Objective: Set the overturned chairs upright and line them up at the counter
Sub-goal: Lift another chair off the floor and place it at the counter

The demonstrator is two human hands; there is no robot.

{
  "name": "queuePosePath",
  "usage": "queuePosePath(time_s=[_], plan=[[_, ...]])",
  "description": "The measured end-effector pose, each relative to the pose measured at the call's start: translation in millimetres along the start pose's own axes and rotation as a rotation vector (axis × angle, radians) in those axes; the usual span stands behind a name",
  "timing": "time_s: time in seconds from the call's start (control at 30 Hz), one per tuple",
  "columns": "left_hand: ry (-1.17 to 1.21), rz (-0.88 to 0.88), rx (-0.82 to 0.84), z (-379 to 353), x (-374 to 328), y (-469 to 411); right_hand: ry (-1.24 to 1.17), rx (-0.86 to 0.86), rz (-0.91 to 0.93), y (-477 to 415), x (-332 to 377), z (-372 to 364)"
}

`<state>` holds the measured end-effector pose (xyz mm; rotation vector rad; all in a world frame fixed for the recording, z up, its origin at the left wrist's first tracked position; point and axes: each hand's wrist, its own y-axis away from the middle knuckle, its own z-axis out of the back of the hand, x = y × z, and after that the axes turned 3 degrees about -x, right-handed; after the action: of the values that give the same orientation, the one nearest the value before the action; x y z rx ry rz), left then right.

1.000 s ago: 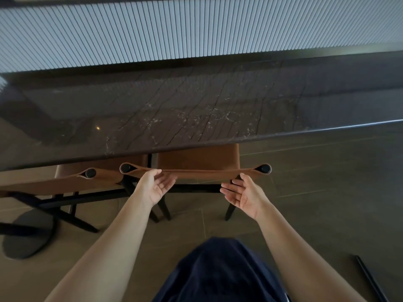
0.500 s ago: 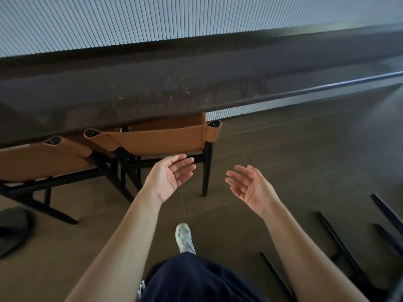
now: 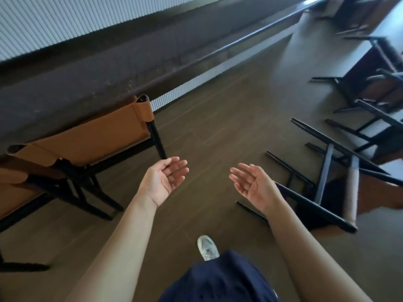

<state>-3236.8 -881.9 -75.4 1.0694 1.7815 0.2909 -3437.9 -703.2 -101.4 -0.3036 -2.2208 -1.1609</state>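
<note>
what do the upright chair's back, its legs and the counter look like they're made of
The chair back: tan leather or a lookalike, matte, wrapped in a sleeve round the post; chair legs: slim, black, slight sheen, painted wood or metal, cannot tell; counter: dark, faintly flecked, likely stone, though blurred.

1. At your left, an upright chair [image 3: 91, 136] stands on its black legs, its tan leather back facing you and its seat tucked under the dark desk [image 3: 87, 73].
2. Further left, a second upright chair [image 3: 11, 182] of the same make stands just beside it, cut off by the frame edge.
3. At your near right, an overturned chair [image 3: 325, 171] lies on the floor, black legs pointing left.
4. Beyond it, at the far right, more overturned chairs [image 3: 368, 79] lie blurred, with their legs sticking out.
</note>
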Motion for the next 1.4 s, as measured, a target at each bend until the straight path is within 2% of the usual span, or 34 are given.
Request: queuePosePath(time_s=[0.17, 0.4, 0.73, 1.2, 1.4], plan=[[-0.159, 0.057, 0.132, -12, 22, 18, -0.162, -0.15, 0.082, 65, -37, 41], [-0.264, 0.137, 0.298, -41, 64, 54, -0.314, -0.304, 0.159, 148, -77, 106], [-0.468, 0.261, 0.491, -147, 176, 98, -0.547, -0.453, 0.318, 245, -84, 228], [-0.486, 0.305, 0.538, -294, 371, 173, -0.578, -0.512, 0.352, 345, -29, 434], [-0.526, 0.293, 0.527, -352, 420, 180, -0.62, -0.524, 0.383, 361, 4, 500]])
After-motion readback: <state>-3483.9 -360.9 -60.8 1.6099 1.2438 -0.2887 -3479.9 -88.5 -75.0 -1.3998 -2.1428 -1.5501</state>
